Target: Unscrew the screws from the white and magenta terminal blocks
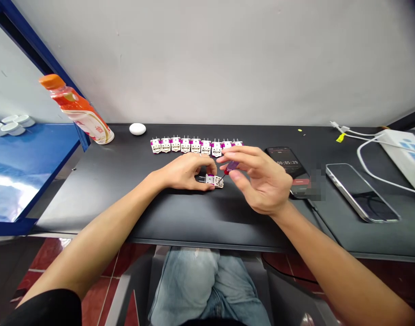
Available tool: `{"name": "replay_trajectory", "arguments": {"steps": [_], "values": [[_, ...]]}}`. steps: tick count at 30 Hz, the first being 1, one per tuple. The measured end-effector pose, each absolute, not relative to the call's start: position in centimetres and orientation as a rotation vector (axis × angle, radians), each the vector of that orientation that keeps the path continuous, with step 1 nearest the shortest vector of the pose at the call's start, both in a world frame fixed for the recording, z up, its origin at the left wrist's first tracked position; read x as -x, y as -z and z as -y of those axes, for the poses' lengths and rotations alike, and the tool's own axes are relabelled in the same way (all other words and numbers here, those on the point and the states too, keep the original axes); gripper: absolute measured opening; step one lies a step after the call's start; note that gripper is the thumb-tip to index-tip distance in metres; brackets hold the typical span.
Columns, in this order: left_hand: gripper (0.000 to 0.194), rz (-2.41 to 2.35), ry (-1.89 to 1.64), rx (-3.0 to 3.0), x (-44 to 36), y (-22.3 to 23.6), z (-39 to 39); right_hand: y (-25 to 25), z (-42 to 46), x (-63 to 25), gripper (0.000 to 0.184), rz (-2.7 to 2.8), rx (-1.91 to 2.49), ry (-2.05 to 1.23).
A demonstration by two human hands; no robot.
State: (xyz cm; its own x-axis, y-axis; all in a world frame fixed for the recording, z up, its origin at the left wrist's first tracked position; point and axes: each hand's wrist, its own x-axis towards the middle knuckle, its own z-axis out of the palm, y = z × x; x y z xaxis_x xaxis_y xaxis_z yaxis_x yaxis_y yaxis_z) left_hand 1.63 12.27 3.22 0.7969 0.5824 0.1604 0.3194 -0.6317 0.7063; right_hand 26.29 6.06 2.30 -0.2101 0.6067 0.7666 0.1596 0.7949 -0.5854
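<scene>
My left hand [190, 171] grips a small white-and-purple part with metal prongs [214, 181], which lies against the dark tabletop. The prongs point left, under my curled fingers. My right hand [260, 179] pinches the purple-and-red handle of a small screwdriver [231, 166]. Its thin shaft slants down to the left, and the tip meets the white part near its right end. Behind both hands stretches a row of several similar white-and-purple parts [195, 145], prongs up. My right fingers overlap the right end of that row.
An orange-capped bottle [81, 111] and a white oval object [137, 129] stand at the back left. On the right are a phone showing a timer [289, 170], a second phone [362, 192], a white cable [367, 160] and a white box [402, 156]. A wall [221, 63] rises behind the table.
</scene>
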Motion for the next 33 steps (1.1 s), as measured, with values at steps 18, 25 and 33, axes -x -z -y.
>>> {"name": "replay_trajectory", "arguments": {"steps": [18,25,33], "values": [[0.026,-0.664,-0.502,-2.302,-1.63,-3.03,-12.3,-2.37,-5.87,-25.97,0.046,1.681,0.617,-0.481],[0.026,-0.67,-0.505,-2.318,-1.63,-3.01,-12.37,-2.54,-5.97,-26.17,0.041,1.687,0.633,-0.376],[0.025,-0.679,-0.5,-2.314,-1.64,-3.12,-12.26,-2.58,-6.0,-26.23,0.041,1.715,0.597,-0.365]]}}
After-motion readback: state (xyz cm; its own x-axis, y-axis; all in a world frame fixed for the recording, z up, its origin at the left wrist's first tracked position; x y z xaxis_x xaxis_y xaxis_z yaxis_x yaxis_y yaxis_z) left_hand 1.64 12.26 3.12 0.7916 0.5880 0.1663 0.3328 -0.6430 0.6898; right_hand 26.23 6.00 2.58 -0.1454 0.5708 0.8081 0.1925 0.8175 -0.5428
